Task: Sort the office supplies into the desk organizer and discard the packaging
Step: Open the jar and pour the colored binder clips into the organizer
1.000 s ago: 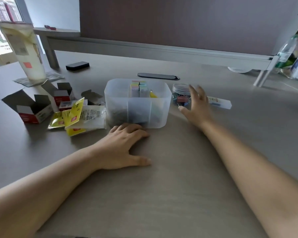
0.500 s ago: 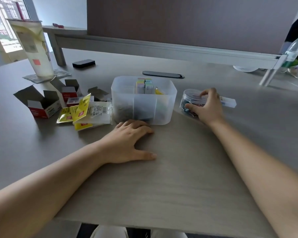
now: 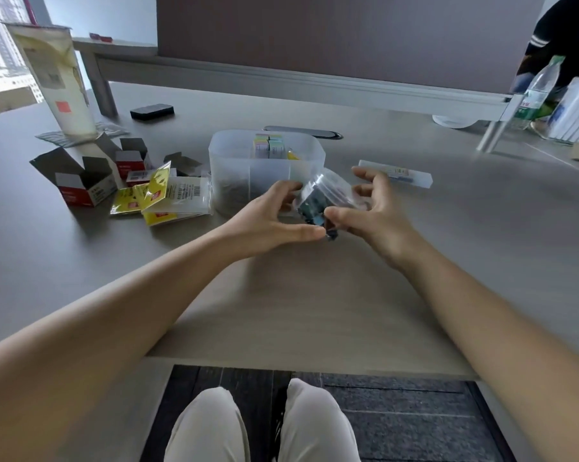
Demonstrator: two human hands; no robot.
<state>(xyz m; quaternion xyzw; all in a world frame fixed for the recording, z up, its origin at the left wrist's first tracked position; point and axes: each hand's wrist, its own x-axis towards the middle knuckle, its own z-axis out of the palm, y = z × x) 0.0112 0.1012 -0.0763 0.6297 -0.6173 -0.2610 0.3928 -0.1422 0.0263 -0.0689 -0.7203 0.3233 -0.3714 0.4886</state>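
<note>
Above the surface (image 3: 298,315), one clear clip jar (image 3: 326,198) gripped by left hand (image 3: 268,218) and right hand (image 3: 370,211); one organizer (image 3: 264,168) behind; two open red boxes (image 3: 84,185).

Two bare forearms, no sleeves in view, left hand (image 3: 268,216) and right hand (image 3: 370,208) bare, no rings, watch or gloves visible, light beige trousers (image 3: 211,428) on both knees at frame bottom
</note>
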